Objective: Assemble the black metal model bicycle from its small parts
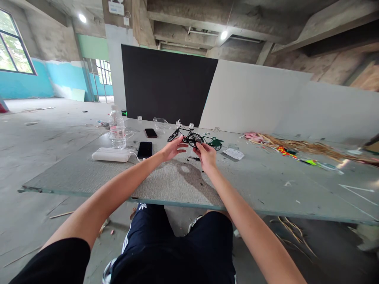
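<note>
A small black model bicycle (185, 134) is held up above the table, its front wheel towards the left. My right hand (206, 155) pinches the lower part of its rear wheel between thumb and fingers. At the front half of the frame is my left hand (173, 149), its thumb and forefinger at the frame near the pedals and its lower fingers stretched out. Just behind and to the right stands a green model bicycle (213, 142), partly hidden by the black one. Small dark parts (194, 158) lie on the table below my hands.
On the grey table (263, 177), a water bottle (117, 130), a white power strip (111, 154) and two phones (145, 150) stand to the left. A paper slip (233, 154) lies right of the bicycles. Straw-like strips (296, 148) spread along the right. A black panel (168, 83) rises behind.
</note>
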Tool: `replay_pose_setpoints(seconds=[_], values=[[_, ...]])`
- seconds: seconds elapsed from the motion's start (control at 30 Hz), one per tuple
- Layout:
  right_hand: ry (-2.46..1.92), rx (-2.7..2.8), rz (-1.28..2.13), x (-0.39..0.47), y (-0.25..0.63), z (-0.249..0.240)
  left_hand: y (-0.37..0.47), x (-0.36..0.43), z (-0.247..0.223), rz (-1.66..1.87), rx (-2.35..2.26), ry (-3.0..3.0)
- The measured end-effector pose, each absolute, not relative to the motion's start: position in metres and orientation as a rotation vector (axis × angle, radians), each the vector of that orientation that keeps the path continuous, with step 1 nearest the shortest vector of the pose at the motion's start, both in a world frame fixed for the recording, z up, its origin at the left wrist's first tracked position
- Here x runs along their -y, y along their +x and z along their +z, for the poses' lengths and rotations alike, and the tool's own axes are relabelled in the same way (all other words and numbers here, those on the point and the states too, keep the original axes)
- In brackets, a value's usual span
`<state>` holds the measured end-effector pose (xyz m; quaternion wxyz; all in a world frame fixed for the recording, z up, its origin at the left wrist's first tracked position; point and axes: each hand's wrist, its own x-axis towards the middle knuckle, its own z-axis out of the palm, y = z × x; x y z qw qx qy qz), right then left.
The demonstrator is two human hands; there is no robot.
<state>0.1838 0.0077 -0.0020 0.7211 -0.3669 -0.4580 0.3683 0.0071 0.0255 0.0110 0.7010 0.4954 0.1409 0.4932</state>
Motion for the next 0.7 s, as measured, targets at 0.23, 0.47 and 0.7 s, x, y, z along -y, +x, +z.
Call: replay_pose_setpoints(seconds=[0.23, 0.47, 0.7], values=[[-0.815, 1.059, 0.752, -0.007, 0.182, -0.003, 0.021, -0.020, 0.006, 0.988, -0.515, 1.194], [-0.868, 1.063, 0.668, -0.008, 0.185, -0.004, 0.012, -0.012, 0.012, 0.438, -0.489, 1.545], [-1.027, 1.279, 0.478, -0.006, 0.193, -0.007, -0.003, -0.008, 0.034, 0.311, -0.337, 1.694]])
